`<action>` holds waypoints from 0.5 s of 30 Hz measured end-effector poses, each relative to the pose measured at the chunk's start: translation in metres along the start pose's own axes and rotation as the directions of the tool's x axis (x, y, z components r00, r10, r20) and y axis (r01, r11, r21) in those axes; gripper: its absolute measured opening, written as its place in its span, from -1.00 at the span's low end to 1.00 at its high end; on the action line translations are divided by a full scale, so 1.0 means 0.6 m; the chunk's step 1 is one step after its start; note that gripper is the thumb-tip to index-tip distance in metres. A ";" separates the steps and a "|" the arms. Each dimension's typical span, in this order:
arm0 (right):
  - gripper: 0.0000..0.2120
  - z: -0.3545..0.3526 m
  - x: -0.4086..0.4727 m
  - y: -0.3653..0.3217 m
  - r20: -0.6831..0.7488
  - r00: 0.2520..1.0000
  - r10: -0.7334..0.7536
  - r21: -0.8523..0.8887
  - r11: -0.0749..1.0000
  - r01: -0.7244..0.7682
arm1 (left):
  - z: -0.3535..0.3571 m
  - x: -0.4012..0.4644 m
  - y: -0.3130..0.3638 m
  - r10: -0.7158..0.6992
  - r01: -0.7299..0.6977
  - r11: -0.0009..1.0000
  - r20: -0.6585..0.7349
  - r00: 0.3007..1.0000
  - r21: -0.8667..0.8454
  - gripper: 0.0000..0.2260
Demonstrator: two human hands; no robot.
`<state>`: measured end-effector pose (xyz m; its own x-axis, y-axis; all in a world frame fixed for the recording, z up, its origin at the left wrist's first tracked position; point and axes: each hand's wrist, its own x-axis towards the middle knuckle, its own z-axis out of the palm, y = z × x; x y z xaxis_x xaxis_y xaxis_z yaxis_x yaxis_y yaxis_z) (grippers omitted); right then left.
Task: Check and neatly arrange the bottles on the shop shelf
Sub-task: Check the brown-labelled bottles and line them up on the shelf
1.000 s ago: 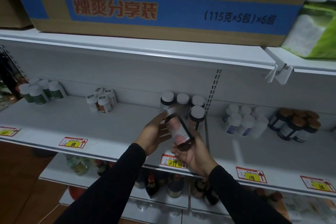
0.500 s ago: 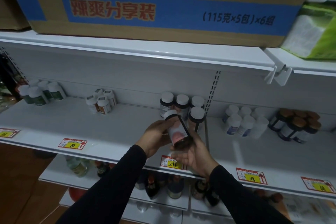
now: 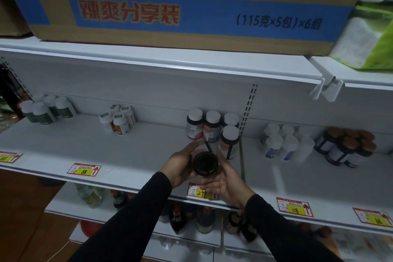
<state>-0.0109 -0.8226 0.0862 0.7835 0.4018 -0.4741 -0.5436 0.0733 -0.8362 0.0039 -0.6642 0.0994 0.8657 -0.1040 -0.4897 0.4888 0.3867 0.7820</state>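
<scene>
A dark bottle lies tipped between my hands, its round black base facing me and its cap end hidden. My left hand grips it from the left side. My right hand cups it from below and right, fingers curled round it. Just behind stand several matching dark bottles with white caps on the white shelf.
Other bottle groups stand along the shelf: green-labelled at the far left, small white ones, white ones, brown-capped jars. A big cardboard box sits on the shelf above. Price tags line the shelf edge.
The bottle in my hands has been turned from label-up to base toward me and lowered slightly. Both hands stayed on it.
</scene>
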 end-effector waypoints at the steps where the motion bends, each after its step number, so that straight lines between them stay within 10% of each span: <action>1: -0.24 0.000 0.001 0.000 -0.001 1.000 0.003 0.001 1.000 -0.003 | 0.000 -0.001 0.000 0.003 -0.003 1.000 0.003 1.000 -0.001 -0.59; 15: -0.66 -0.003 0.021 0.000 -0.191 0.981 -0.033 0.133 0.989 0.059 | -0.010 -0.016 0.018 0.374 -0.389 0.846 0.116 0.920 0.365 -0.54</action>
<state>-0.0004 -0.8193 0.0799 0.8441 0.2177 -0.4901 -0.5314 0.2172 -0.8188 0.0003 -0.6536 0.1100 0.9918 -0.0574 -0.1138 0.1158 0.0334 0.9927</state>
